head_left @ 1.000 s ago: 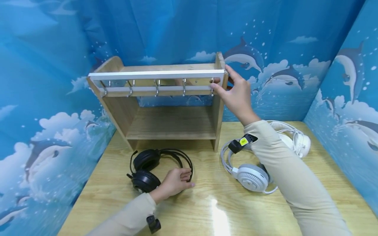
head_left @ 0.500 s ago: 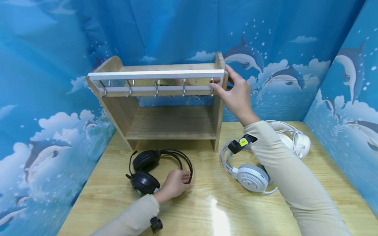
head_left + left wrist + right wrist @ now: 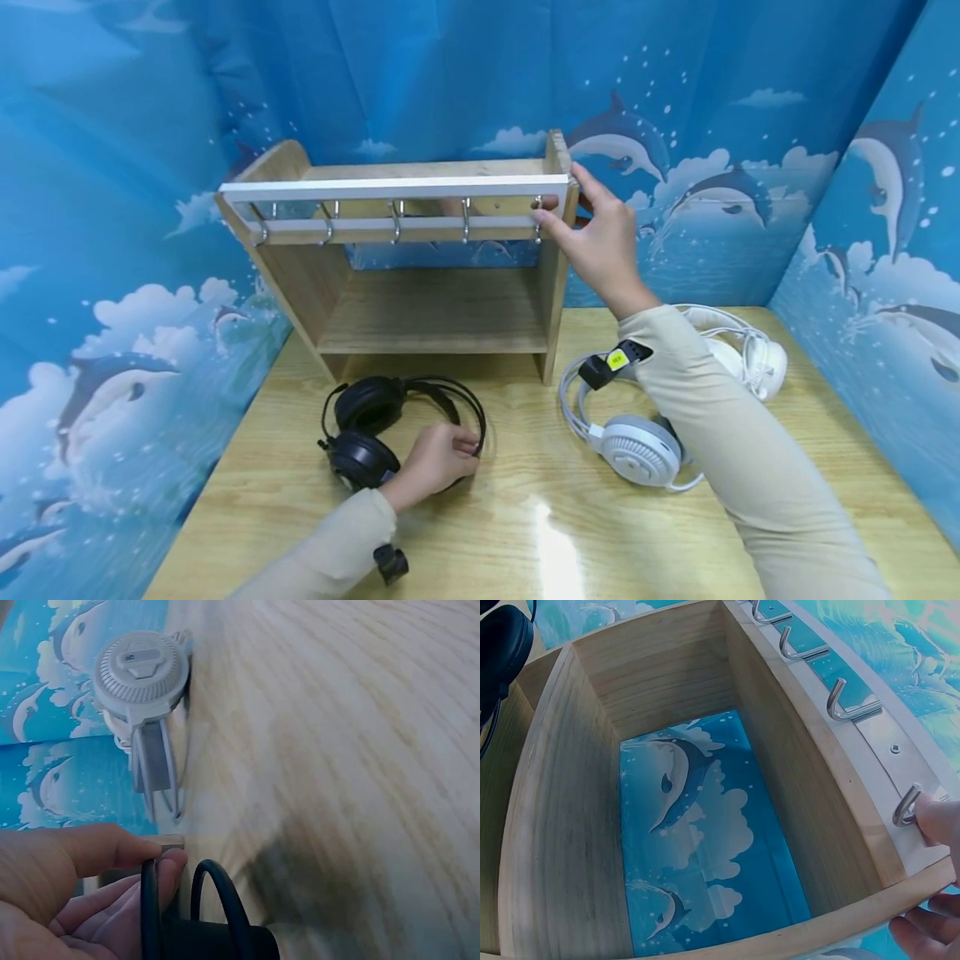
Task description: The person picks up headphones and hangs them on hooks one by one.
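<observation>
A black headset (image 3: 366, 406) with a boom microphone lies on the table in the head view, ear cups to the left. My left hand (image 3: 433, 460) pinches its headband at the right side; in the left wrist view, thumb and fingers close on the thin black band (image 3: 151, 911). My right hand (image 3: 603, 246) grips the right end of a wooden shelf (image 3: 435, 312), thumb on the front by the last hook. Across the shelf's top front runs a white rail (image 3: 397, 184) with several metal hooks (image 3: 851, 705). In the right wrist view, fingertips curl behind the side panel.
A grey-white pair of headphones (image 3: 640, 450) lies under the right forearm. Farther back on the right is a white pair (image 3: 765, 367), partly hidden by the sleeve. A blue dolphin-print curtain (image 3: 450, 75) stands close behind the shelf and along both sides of the table (image 3: 517, 533).
My left hand has shifted slightly left, after a small move right and down, and the black headset has tilted a little with it. My right hand keeps its place on the shelf.
</observation>
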`<state>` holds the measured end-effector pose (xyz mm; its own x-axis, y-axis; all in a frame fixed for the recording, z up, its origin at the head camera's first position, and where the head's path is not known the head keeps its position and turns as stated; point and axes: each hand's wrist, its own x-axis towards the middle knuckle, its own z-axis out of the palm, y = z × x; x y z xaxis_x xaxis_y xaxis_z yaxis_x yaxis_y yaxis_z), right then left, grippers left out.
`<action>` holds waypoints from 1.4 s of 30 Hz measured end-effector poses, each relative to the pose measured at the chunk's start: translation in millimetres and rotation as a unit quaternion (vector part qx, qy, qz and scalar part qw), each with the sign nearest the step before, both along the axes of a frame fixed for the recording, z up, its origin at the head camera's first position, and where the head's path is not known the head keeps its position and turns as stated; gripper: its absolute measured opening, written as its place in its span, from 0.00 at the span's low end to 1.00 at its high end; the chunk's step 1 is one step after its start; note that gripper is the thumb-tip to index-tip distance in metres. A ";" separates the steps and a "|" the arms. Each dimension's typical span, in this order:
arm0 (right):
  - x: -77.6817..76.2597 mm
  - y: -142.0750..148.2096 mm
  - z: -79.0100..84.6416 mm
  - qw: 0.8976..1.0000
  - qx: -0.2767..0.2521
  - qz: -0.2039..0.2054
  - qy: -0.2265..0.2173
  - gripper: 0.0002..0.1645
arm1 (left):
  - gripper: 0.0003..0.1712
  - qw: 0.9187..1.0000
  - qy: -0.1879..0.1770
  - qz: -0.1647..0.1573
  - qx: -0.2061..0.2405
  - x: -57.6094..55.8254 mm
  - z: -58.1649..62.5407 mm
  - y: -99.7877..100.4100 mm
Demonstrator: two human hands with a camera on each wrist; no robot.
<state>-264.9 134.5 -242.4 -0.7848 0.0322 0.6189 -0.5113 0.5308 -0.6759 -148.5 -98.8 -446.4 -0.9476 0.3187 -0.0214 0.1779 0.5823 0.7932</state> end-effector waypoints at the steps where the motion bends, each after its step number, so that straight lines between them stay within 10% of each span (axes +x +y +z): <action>1: 0.2 0.1 0.1 1.000 -0.001 0.000 -0.001 0.44 | 0.16 1.000 -0.002 -0.001 0.000 -0.2 1.7 -1.0; 9: 1.3 3.2 1.5 1.000 -0.003 -0.003 -0.001 0.43 | 0.15 0.999 0.029 -0.014 0.002 -2.5 20.5 -9.3; 34: 2.0 0.3 0.2 1.000 0.008 -0.007 0.000 0.43 | 0.04 0.993 0.075 0.084 -0.019 11.3 51.9 -31.9; 42: 2.1 -0.6 1.0 1.000 0.008 -0.005 -0.003 0.42 | 0.06 0.995 0.046 0.086 -0.007 11.4 60.1 -40.0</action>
